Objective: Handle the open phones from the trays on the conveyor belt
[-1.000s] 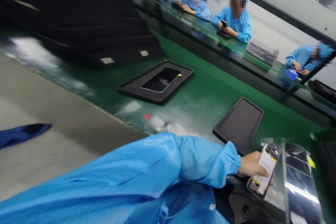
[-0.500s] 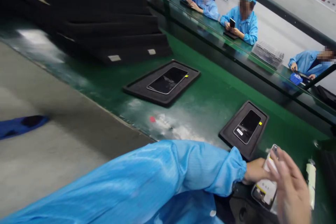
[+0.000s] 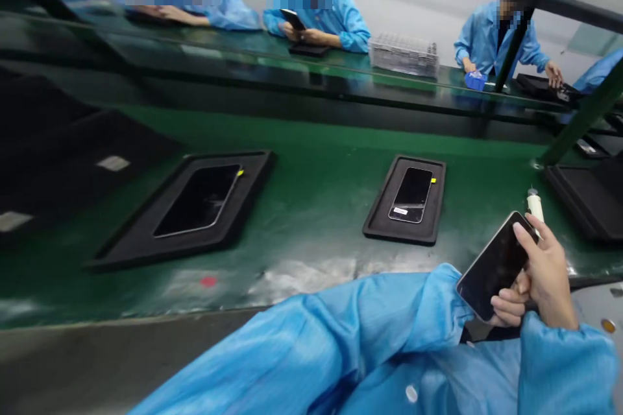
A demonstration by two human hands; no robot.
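Black phone (image 3: 494,266) in both hands, w/ bare green belt (image 3: 321,162) ahead

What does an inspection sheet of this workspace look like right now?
Surface: green conveyor belt, shiny patches.
Job's things: dark glass-fronted phone, tilted, off the belt.
Clutter: two black foam trays with phones; white syringe-like tube.
Grippers: right hand grips the phone; left hand only partly visible under it.
Cables: nothing seen.
Surroundings: co-workers in blue coats at the far bench.
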